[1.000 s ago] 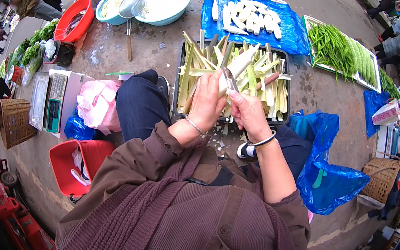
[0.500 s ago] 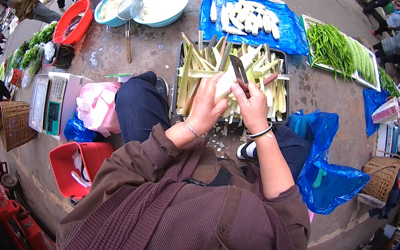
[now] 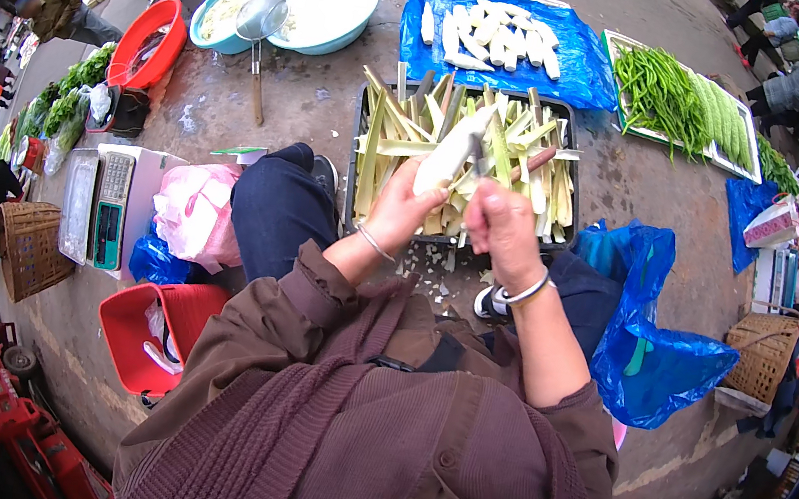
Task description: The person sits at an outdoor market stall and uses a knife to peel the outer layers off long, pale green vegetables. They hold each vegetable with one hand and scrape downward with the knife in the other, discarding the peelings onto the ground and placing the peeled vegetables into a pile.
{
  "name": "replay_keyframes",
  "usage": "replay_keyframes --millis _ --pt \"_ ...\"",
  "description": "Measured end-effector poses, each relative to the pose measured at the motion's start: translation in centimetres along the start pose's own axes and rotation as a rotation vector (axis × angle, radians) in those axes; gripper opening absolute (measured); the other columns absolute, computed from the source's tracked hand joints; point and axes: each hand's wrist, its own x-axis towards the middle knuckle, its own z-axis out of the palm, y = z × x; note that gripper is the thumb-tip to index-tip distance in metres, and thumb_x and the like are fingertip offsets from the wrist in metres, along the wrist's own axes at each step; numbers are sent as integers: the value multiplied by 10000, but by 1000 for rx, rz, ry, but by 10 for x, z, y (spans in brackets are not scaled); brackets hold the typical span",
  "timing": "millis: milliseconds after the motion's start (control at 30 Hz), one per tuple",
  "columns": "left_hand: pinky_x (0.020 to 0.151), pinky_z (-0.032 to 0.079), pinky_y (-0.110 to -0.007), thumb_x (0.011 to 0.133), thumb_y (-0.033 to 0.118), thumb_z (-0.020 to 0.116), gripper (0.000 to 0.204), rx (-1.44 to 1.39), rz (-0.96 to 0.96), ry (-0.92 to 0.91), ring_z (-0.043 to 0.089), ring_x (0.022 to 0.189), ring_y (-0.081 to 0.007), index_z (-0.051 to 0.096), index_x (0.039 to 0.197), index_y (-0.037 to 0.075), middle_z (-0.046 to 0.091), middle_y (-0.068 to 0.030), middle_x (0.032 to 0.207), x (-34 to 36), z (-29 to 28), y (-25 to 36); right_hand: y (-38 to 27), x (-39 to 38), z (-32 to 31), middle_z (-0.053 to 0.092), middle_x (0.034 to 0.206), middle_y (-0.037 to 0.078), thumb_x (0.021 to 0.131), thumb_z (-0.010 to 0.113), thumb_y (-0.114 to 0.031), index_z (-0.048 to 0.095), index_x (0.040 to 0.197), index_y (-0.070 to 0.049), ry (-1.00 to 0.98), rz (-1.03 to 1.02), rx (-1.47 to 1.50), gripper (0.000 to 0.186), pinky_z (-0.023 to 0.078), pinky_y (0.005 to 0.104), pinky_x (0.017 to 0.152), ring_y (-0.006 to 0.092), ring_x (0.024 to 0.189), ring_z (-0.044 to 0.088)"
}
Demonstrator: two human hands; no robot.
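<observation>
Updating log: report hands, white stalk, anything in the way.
Left hand grips white stalk. Right hand clenched on knife, blade blurred. Crate with peelings below; nothing blocking.

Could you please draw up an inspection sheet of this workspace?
Surface: grey-brown ground; pale scraps lie near the dark tray.
Job's things: white stalk, knife (blade blurred), tray full of peelings.
Clutter: pink bag, large blue bag and red bucket beside the person.
Grips: left grip holds the stalk; right grip holds the knife.
Cables: nothing seen.
Surroundings: blue basins, weighing scale, green vegetables, people farther off.
</observation>
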Motion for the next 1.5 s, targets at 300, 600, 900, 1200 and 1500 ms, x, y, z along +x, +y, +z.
replay_keyframes --millis 300,600,900,1200,1500 --pt "779 443 -278 849 175 592 501 -731 -252 -304 533 894 -171 378 1266 -4 548 -135 1087 -6 -17 22 -3 5 -24 605 810 17 780 665 -52 533 1074 -37 428 29 1 323 384 161 464 60 604 543" --pt "683 422 -251 815 199 528 621 -1159 -349 -446 483 774 -156 285 1311 -83 493 -168 1040 -10 -18 38 4 11 -15 586 734 -8 744 655 23 577 999 -33 520 -295 -337 273 356 154 427 30 498 473" --pt "623 405 -239 770 222 557 621 -1088 -307 -468 503 725 -155 339 1276 -65 522 -147 994 -15 -20 42 -9 7 -2 657 821 83 853 631 -204 594 1014 17 487 -41 -242 276 320 154 364 29 412 434" --pt "580 456 -233 788 376 627 635 -768 -390 -699 577 735 -143 388 1263 29 571 -105 980 -34 -2 43 -53 -14 20 537 636 22 805 585 -117 549 1008 33 273 -10 -90 255 321 175 360 47 419 439" --pt "631 459 -176 930 220 464 395 -190 -480 -658 567 746 -58 413 1285 54 595 -33 963 -23 11 12 -143 -185 -58 570 1074 150 757 584 -336 380 1266 7 552 -787 3 646 457 361 836 232 979 547"
